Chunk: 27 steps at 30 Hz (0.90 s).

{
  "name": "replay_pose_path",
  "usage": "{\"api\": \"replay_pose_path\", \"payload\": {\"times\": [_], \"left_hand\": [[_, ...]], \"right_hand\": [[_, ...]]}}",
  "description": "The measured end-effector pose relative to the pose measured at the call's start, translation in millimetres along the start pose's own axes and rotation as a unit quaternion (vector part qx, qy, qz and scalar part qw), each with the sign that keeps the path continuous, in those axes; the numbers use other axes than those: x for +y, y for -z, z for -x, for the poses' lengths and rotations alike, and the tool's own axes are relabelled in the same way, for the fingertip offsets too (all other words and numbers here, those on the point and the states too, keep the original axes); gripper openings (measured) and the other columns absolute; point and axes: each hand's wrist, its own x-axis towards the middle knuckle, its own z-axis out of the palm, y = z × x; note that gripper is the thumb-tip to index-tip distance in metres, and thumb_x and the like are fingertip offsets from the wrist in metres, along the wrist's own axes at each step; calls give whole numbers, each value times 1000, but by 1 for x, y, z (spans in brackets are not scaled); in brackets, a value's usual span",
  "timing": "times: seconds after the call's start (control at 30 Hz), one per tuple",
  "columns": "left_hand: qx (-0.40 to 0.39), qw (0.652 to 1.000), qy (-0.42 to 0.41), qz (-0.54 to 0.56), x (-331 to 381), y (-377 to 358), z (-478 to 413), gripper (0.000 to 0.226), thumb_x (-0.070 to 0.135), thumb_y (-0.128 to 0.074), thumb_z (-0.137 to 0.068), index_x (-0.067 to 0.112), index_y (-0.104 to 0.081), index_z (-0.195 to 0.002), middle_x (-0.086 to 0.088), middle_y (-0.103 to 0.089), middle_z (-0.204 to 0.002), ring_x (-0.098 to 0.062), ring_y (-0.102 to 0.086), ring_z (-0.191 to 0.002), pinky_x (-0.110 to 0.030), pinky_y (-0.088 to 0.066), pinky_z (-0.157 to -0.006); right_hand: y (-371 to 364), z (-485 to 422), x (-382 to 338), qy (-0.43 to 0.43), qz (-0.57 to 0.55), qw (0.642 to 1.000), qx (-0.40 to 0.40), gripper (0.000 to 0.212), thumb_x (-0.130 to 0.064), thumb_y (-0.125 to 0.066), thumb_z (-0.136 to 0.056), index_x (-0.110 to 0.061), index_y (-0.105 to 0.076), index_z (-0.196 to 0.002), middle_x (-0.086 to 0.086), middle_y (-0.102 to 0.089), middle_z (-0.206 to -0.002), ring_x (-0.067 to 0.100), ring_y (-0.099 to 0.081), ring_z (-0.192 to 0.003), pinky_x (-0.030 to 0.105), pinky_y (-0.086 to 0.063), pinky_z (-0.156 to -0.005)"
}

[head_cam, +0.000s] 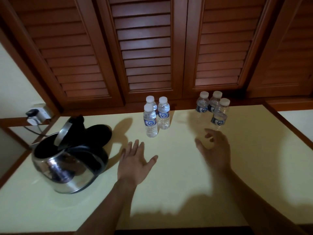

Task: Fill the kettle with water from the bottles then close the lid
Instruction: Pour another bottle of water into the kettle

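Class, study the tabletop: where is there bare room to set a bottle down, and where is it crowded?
Free: the table right of the right hand; the gap between the left bottles and right bottles. Crowded: the left end, with kettle and base.

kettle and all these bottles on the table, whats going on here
A person holds both bare hands over the table, gripping nothing. The left hand is spread flat beside the kettle; the right hand, fingers loosely curled, is close to the front bottle of the right trio. The kettle's lid stands open, and all six bottles are capped.
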Motion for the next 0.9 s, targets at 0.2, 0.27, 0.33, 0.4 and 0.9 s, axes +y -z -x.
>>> {"api": "replay_pose_path", "payload": {"times": [0.2,0.27,0.33,0.4,0.9], "left_hand": [[-13,1000,9,7,-6,5,-4,93,84,-22,-88,27,-16,-161,6,-6,-170,-18,5,-157,-41,-1,-127],[-7,1000,11,11,-6,5,-3,93,83,-25,-88,25,-18,-160,5,-9,-170,-18,3,-157,-41,-2,-127],[-1,1000,14,24,-6,6,-2,93,83,-29,-88,24,-21,-160,5,-12,-169,-18,1,-157,-41,-3,-127],[9,999,17,34,-4,7,-2,94,82,-33,-87,23,-25,-159,5,-16,-169,-18,-2,-157,-40,-4,-127],[24,998,29,60,-4,7,-4,95,82,-42,-83,21,-34,-155,4,-23,-167,-18,-7,-157,-39,-8,-127]], "right_hand": [[-64,16,-55,15,-100,991,-91,47,-31,-85,-71,-20,-64,-112,-10,-64,-96,12,-56,-78,13,-42,-70],[-79,14,-73,12,-123,985,-122,48,-33,-85,-72,-20,-64,-113,-10,-65,-101,9,-58,-81,6,-40,-70],[-93,10,-88,5,-127,982,-137,50,-38,-85,-71,-19,-65,-114,-9,-67,-106,11,-61,-86,12,-46,-74],[-105,5,-100,-3,-112,984,-141,50,-43,-84,-71,-19,-66,-111,-7,-69,-106,13,-63,-87,25,-52,-76],[-124,-17,-130,16,-17,993,-116,35,-44,-77,-73,-21,-53,-81,-9,-56,-73,14,-55,-68,26,-30,-59]]}}
